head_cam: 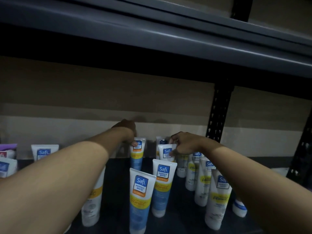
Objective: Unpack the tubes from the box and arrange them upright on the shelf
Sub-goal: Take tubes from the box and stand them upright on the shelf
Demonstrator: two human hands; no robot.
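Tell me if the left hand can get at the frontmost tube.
Probably yes: the front tube stands uncovered with nothing before it, but the left hand grips a back tube and must let go first.

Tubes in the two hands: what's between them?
Head view: just bare shelf between the left tube, held by the left hand, and the right tube, held by the right hand.

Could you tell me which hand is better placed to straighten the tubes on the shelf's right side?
Probably the right hand: it sits beside those tubes, pinching a tube; the left hand grips another tube farther left.
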